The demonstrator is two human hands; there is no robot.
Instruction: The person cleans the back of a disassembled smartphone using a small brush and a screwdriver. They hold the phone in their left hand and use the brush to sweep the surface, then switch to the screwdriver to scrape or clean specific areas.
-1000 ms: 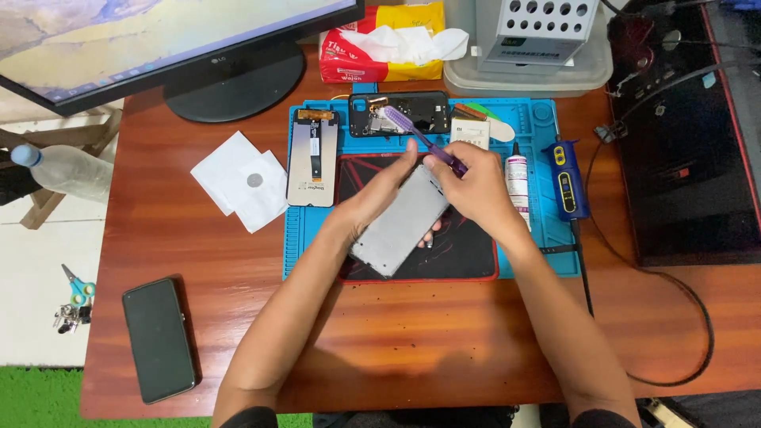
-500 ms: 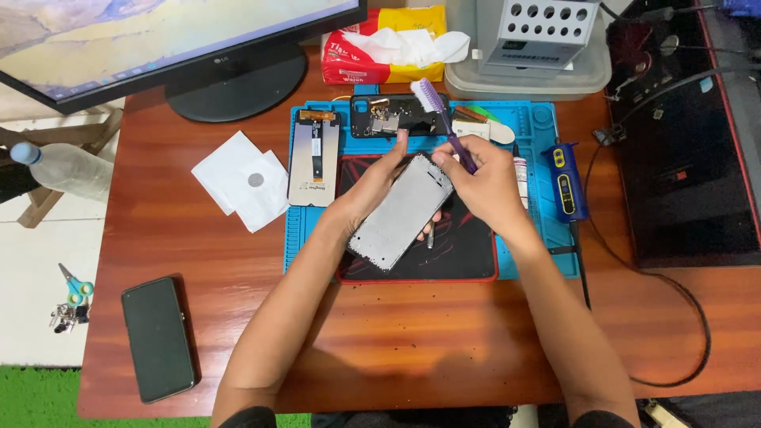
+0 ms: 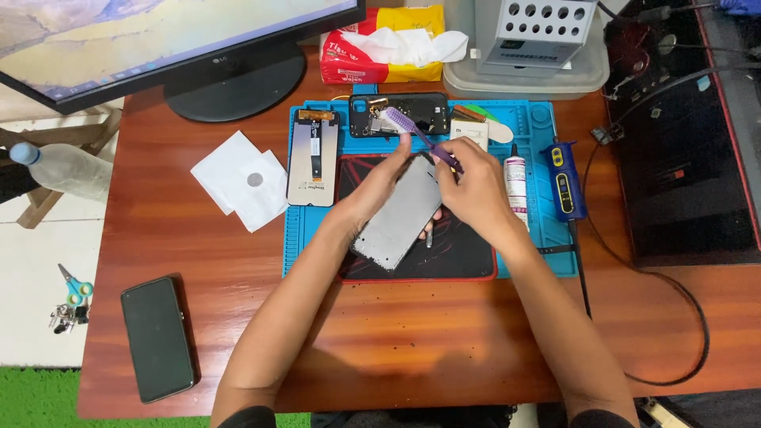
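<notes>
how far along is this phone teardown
Done: the phone is apart. A detached screen panel and a black back housing lie on the blue mat.
In hand: the left hand holds the grey middle frame while the right hand works a purple toothbrush at its top edge.
Left: everything remains unassembled; the glue tube lies unused.

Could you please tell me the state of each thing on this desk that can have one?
left hand: holding grey phone frame tilted above the mat
right hand: gripping purple brush
detached screen: face down on blue mat
black phone: screen dark
monitor: on
glue bottle: capped
</notes>
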